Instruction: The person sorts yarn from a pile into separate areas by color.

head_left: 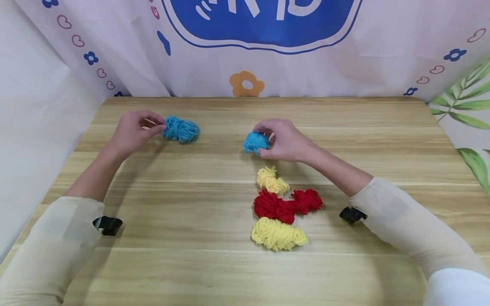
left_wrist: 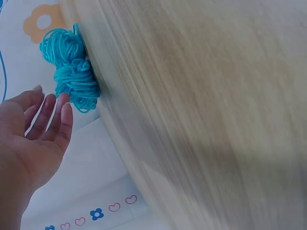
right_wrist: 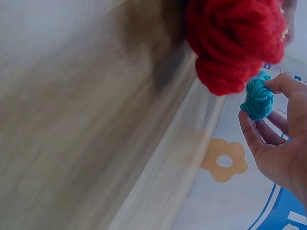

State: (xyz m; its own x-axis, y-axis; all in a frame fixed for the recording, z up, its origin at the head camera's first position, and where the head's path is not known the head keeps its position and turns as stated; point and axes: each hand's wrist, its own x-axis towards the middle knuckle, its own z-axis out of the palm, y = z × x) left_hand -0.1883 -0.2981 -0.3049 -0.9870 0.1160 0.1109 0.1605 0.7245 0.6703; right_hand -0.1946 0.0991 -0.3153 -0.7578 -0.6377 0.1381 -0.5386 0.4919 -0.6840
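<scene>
A skein of blue yarn (head_left: 181, 130) lies at the back left of the table. My left hand (head_left: 138, 129) is at its left end, fingertips right at the strands. In the left wrist view the fingers of that hand (left_wrist: 41, 129) are loosely extended beside the blue skein (left_wrist: 74, 72), not wrapped round it. Toward the back middle, my right hand (head_left: 285, 140) grips a second blue yarn skein (head_left: 255, 143) between thumb and fingers. The right wrist view shows this blue skein (right_wrist: 259, 98) held at the fingertips of the right hand (right_wrist: 283, 129), its far side hidden.
In front of the right hand, a small yellow skein (head_left: 272, 182), a red skein (head_left: 283, 207) and a larger yellow skein (head_left: 278, 234) lie close together on the wooden table (head_left: 172, 263). A printed curtain (head_left: 306, 72) hangs behind the table's back edge.
</scene>
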